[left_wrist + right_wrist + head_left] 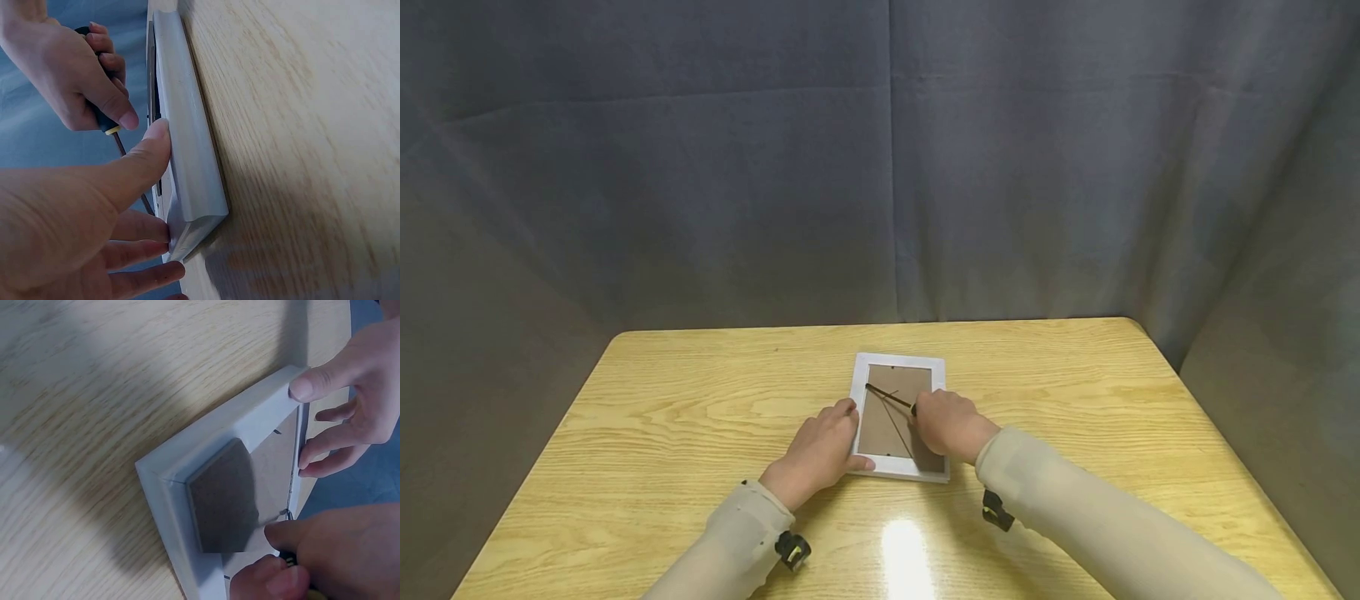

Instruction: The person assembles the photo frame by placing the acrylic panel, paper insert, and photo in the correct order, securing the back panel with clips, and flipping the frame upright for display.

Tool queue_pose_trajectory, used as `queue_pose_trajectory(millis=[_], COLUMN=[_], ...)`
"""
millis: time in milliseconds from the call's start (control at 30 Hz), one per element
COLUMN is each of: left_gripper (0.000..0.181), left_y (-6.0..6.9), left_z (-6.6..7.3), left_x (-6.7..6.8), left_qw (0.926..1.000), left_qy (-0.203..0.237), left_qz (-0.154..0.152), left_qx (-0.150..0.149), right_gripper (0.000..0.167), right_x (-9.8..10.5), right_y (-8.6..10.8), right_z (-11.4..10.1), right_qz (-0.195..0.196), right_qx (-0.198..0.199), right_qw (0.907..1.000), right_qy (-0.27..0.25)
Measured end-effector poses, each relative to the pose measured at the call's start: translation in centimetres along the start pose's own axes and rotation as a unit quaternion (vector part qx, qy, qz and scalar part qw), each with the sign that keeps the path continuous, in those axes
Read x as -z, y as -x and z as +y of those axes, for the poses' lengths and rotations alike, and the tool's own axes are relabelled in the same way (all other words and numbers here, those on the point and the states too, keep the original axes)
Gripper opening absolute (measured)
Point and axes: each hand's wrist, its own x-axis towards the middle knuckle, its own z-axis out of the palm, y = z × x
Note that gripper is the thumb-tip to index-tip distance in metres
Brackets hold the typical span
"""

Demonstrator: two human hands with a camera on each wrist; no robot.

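Note:
A white picture frame [898, 476] lies on the table with its brown backing board [880, 425] facing up. My right hand [951, 423] grips a screwdriver by its black handle [103, 117] with a yellow collar. The dark shaft [889, 394] slants across the board, its tip at the board's left edge. My left hand [820, 450] steadies the frame at its near left corner, thumb on the near border and extended fingers along the left side. A brown flap [222, 497] on the backing shows beside my right hand in the right wrist view.
The wooden table [700, 417] extends around the frame on all sides. Grey curtains [737, 208] hang behind it and at both sides. A dark band device [793, 550] is on the left wrist, another [997, 510] on the right.

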Motion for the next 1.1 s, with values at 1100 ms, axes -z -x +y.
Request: queue_pose_trajectory(millis=[1100], left_gripper=[0.078], left_y=[0.0], left_z=[-0.1], left_x=[-0.2], left_qw=[1.0000], left_qy=[-0.002], left_qz=[0.005], left_qx=[-0.008], right_gripper=[0.033], right_x=[-1.2], right_y=[-0.3], right_z=[0.3], right_qz=[-0.027], right_qx=[-0.015], right_qw=[0.9987], right_qy=[-0.040])
